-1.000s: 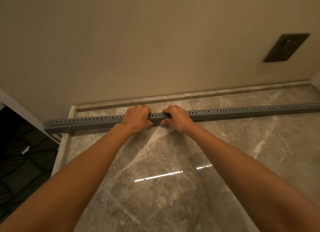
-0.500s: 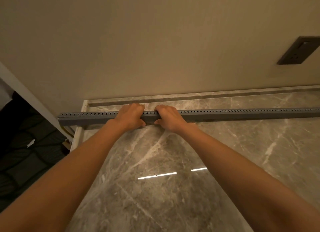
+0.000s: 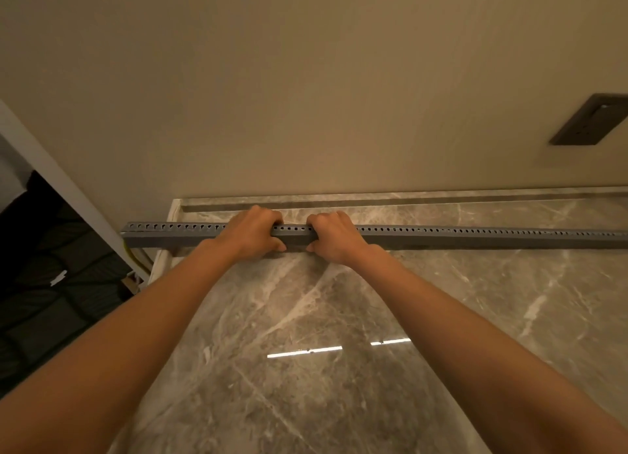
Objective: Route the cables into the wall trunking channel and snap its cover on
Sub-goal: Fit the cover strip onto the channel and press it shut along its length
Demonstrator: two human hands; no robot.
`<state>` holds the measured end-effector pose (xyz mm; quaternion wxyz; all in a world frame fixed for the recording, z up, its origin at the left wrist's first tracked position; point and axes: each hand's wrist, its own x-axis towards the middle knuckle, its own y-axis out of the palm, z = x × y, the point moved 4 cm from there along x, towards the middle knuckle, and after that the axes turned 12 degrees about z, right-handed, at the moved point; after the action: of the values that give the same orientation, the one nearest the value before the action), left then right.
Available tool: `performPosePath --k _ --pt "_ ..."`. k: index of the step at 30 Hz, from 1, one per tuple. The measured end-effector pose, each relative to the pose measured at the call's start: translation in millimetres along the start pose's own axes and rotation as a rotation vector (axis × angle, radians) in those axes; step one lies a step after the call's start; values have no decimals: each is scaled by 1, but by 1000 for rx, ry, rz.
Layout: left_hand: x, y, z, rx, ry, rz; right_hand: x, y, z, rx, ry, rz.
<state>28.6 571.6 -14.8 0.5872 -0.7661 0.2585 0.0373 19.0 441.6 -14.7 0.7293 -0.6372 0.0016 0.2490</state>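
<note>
Beside the wall [image 3: 306, 97], trunking [image 3: 475, 239] seemingly parallel, left-right

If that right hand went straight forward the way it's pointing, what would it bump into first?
The right hand grips the grey trunking; beyond that, probably the low marble kerb at the foot of the wall, though depth is unclear.

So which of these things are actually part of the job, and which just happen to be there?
Part of the job: grey trunking; left hand and right hand, both gripping it.
Just there: dark wall plate; marble surface; black padded thing at left.
</note>
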Motion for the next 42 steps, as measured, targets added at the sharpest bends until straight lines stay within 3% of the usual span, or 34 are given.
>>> performPosePath --k 8,14,30,42 --pt "-18 -15 45 32 -38 -8 14 4 30 170 -4 -3" --pt "-21 -13 43 128 -6 -70 18 4 40 91 -22 -17" --pt "-19 -8 27 61 -2 -114 12 0 30 40 -7 -5" --pt "-53 -11 72 -96 -204 -201 15 -2 41 114 -66 70"
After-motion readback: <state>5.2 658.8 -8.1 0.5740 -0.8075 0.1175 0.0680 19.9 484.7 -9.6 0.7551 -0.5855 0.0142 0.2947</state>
